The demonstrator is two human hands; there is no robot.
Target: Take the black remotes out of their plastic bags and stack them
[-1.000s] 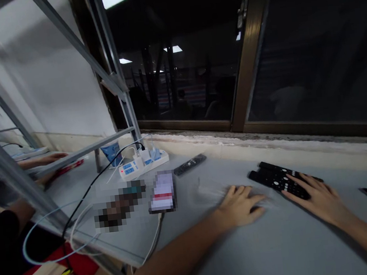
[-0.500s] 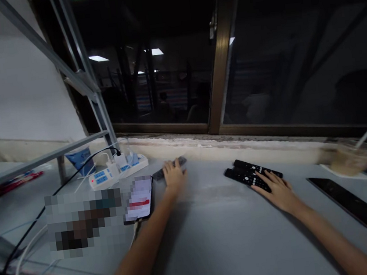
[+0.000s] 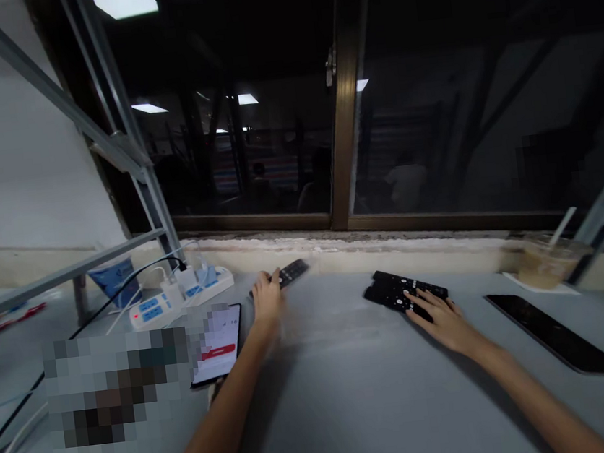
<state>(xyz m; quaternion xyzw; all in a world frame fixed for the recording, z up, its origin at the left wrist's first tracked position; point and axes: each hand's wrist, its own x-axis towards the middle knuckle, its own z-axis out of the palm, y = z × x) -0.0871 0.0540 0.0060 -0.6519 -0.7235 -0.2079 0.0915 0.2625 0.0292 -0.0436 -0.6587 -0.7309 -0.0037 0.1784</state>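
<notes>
My left hand (image 3: 267, 299) is closed on a dark remote control (image 3: 293, 272) near the back edge of the desk. The far end of that remote, with its buttons, sticks out to the right of my fingers. Two black remote controls (image 3: 388, 291) lie side by side on the desk to the right. My right hand (image 3: 443, 319) rests on their right end with its fingers apart and stretched over them. That hand covers part of their buttons.
Left of my left arm lies a phone (image 3: 218, 349) with a lit screen. Behind it, a white power strip (image 3: 179, 298) holds plugs and cables. A dark tablet-like slab (image 3: 557, 334) and a drink cup (image 3: 546, 262) are at the right. A metal frame (image 3: 154, 200) stands at the left.
The view has swung slightly right. More of the left remote now shows beyond my left fingers. My right hand stays on the two remotes, which look closer together.
</notes>
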